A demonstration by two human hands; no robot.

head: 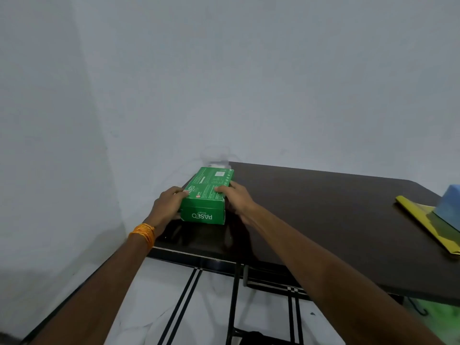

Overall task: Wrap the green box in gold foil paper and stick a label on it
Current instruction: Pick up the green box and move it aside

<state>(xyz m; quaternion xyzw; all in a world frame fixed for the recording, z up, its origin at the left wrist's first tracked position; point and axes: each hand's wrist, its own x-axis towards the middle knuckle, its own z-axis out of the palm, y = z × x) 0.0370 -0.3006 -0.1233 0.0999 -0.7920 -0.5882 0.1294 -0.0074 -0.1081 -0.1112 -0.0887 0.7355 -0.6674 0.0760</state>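
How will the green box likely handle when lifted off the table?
The green box looks like printed cardboard with crisp edges, so it is probably stiff and light. It lies on a broad face on the dark table, so tipping or rolling seems unlikely.

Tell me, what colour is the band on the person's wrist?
Orange. The wrist band is made of bunched threads and shows best in the head view.

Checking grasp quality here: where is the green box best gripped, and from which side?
The two long side walls, near its front end, one hand from each side. The green box lies flat at the left corner of the table, long axis pointing away, so those walls are exposed. The left hand and right hand flank it there.
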